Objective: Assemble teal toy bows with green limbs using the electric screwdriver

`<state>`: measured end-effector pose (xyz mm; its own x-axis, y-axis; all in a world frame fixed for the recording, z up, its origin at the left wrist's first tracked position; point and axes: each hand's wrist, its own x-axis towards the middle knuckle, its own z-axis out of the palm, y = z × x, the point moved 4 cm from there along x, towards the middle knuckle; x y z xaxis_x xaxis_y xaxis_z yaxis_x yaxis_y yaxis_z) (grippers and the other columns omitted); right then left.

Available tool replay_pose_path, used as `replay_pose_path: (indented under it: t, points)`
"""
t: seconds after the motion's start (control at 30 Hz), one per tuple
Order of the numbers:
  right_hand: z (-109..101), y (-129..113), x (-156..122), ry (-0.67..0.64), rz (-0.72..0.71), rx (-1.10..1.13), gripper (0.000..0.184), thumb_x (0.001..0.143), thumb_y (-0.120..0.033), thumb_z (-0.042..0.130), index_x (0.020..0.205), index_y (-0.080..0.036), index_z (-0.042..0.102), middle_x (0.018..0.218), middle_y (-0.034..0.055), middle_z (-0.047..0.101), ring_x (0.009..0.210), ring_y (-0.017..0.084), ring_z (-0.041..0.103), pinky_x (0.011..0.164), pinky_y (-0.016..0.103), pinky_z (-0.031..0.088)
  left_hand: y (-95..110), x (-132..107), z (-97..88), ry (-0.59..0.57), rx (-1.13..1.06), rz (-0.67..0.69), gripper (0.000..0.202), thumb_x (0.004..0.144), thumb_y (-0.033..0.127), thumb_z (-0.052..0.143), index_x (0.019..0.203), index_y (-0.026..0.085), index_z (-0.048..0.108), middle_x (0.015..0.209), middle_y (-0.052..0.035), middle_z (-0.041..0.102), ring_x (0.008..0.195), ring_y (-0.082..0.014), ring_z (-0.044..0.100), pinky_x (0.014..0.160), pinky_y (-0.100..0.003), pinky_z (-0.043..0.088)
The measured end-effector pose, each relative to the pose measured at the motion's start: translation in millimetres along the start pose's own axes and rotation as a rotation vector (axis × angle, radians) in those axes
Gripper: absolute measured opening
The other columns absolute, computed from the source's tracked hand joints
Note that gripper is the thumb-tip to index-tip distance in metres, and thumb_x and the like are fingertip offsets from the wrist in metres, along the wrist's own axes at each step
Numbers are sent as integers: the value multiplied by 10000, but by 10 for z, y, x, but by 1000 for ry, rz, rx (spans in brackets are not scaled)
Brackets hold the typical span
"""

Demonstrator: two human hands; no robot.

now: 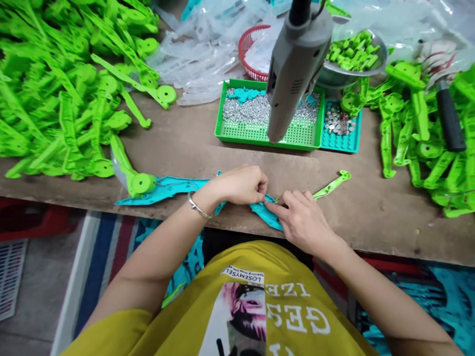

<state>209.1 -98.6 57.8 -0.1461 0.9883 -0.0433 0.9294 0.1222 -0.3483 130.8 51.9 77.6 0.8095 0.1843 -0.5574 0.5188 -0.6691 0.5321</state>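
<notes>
A long blue plastic shell (175, 187) lies along the table's front edge, its middle hidden under my hands. My left hand (241, 183), with a bracelet at the wrist, is closed over the shell, fingertips pinched together; what they hold, if anything, is too small to make out. From the other side, my right hand (303, 218) grips the shell's right end, fingers bent and one fingertip close to the left hand's. A slim green plastic arm (332, 186) sticks out beyond the right hand. On the shell's left end rests a green piece with a round hub (141, 185).
A grey electric screwdriver (296, 73) hangs above the table. Behind it are a green tray (264, 138) of small metal parts, a blue tray (339, 144) with metal discs, a metal bowl (378, 63) and a red basket (247, 37). Green parts pile left (65, 79) and right (470, 156).
</notes>
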Motion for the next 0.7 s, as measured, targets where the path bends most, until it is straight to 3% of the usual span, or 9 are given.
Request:
replay_pose_path:
  t: [0.2, 0.37, 0.5, 0.6, 0.7]
  points:
    - [8, 3, -11, 11, -2, -14, 349, 976, -174, 469, 1244, -223, 688, 931, 90, 595, 869, 231, 427, 766, 384, 243, -40, 46, 85, 24, 17, -4, 49, 707, 199, 669, 740, 195, 706, 688, 14, 684, 626, -129, 568, 563, -247, 342]
    - [0, -6, -1, 1, -5, -20, 341, 969, -172, 481, 1234, -217, 690, 944, 92, 601, 875, 234, 430, 773, 387, 247, 9, 95, 65, -27, 104, -52, 58, 709, 195, 667, 743, 201, 713, 682, -2, 690, 629, -143, 589, 542, -249, 346]
    - [-9, -2, 12, -4, 8, 4, 349, 952, -156, 495, 1229, -211, 700, 960, 96, 607, 880, 235, 438, 776, 391, 254, 142, 156, -16, -33, 287, -159, 151, 720, 169, 674, 845, 163, 759, 779, -108, 741, 737, -235, 678, 601, -282, 442]
    - [-13, -5, 12, -4, 20, 26, 364, 947, -147, 495, 1241, -209, 700, 973, 97, 611, 882, 231, 452, 774, 393, 267, 260, 200, -38, -32, 393, -162, 247, 739, 161, 690, 965, 99, 766, 909, -206, 756, 855, -313, 717, 688, -334, 520]
    - [-10, -20, 3, -10, 29, 57, 384, 943, -141, 494, 1261, -220, 695, 990, 95, 626, 878, 225, 487, 772, 397, 302, 318, 190, -53, 12, 437, -162, 301, 759, 129, 673, 1042, 69, 755, 971, -244, 751, 929, -345, 728, 759, -367, 554]
